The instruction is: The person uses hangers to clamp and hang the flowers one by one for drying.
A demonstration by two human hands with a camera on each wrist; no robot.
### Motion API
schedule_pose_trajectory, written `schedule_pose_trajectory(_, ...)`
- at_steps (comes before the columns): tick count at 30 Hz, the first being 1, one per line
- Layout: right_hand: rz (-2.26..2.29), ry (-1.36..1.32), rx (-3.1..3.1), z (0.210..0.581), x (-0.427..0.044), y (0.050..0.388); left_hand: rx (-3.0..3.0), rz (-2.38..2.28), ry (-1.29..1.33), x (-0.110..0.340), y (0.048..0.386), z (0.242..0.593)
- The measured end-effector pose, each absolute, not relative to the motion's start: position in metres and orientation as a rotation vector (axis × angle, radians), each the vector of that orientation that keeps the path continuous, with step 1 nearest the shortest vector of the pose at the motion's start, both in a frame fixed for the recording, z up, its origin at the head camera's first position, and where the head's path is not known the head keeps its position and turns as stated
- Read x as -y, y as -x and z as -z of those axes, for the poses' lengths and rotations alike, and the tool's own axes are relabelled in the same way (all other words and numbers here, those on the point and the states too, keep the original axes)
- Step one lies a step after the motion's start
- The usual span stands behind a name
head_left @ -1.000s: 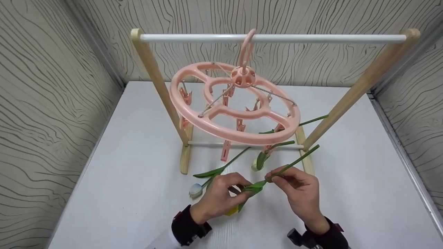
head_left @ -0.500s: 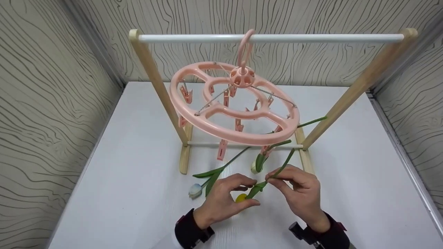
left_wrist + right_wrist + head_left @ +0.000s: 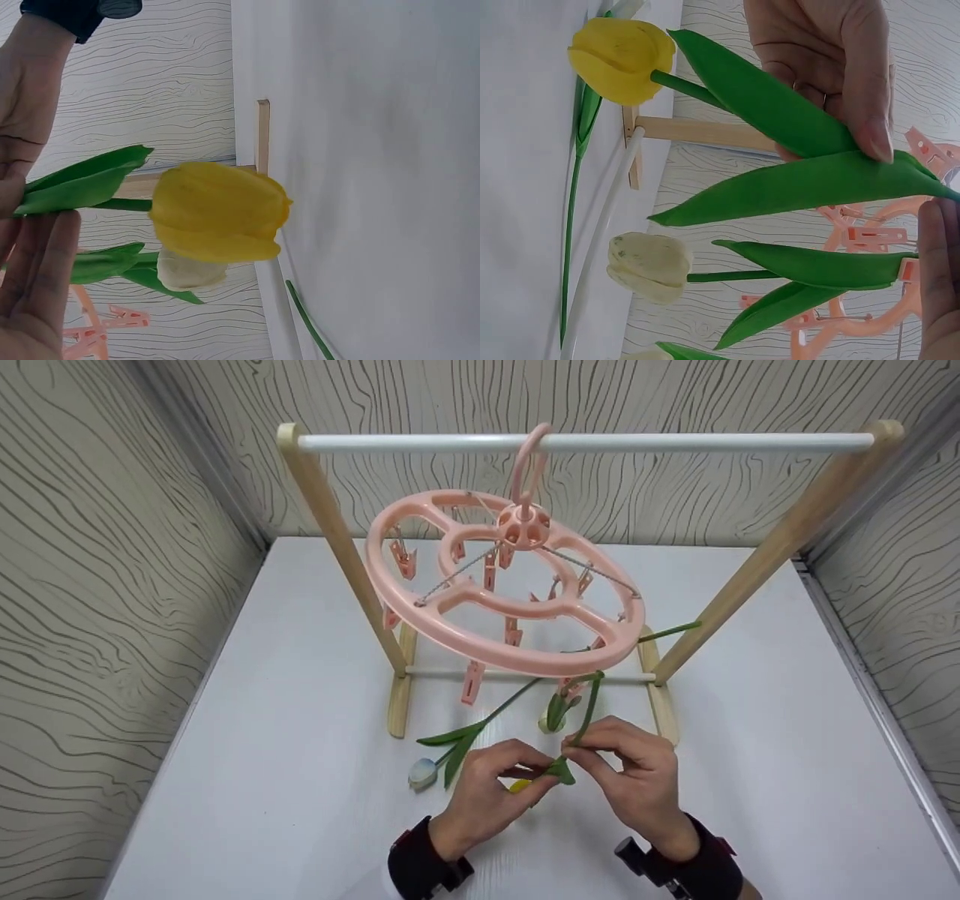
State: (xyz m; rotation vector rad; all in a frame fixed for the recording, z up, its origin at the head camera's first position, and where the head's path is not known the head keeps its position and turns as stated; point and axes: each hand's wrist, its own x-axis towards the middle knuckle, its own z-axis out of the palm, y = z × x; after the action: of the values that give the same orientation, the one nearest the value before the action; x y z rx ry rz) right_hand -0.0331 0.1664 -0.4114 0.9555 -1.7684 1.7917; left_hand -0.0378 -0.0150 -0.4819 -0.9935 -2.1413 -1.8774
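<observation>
A yellow tulip (image 3: 217, 214) hangs head down between my hands, its bloom mostly hidden behind the left hand in the head view. My left hand (image 3: 491, 787) pinches its green leaves (image 3: 780, 184) between thumb and fingers. With thumb and fingertips my right hand (image 3: 637, 772) holds the stem (image 3: 589, 709) just above the leaves. The stem's top end is close under the rim of a round pink clip hanger (image 3: 480, 641). Behind it, a white tulip (image 3: 649, 266) hangs head down, its stem in a pink clip (image 3: 909, 270).
The hanger hooks over a white rod (image 3: 675, 442) on a wooden stand (image 3: 780, 547). Several pink clips dangle below it. A pale blue tulip (image 3: 423, 773) lies on the white table (image 3: 262, 780) left of my hands. Another green stem (image 3: 671, 631) sticks out at the right.
The yellow tulip's stem has swung from slanting right to nearly upright, its end nearing the hanger's rim. My left fingers spread off the leaves, then closed on them again. The hanger shifted slightly.
</observation>
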Motion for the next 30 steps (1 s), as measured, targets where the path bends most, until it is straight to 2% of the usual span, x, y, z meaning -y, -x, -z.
schedule_pose_trajectory(5, -1.77, -0.999, 1.782, 0.408, -0.162, 0.034, 2.074, 1.757, 1.015, 0.02, 0.04, 0.485)
schedule_pose_trajectory(15, -1.709, -0.99, 1.811, 0.402, -0.142, 0.033, 1.971, 1.773, 0.947, 0.044, 0.029, 0.459)
schedule_pose_trajectory(30, -1.632, -0.947, 1.822, 0.392, -0.097, 0.035, 1.967, 1.672, 0.8, 0.072, 0.022, 0.467)
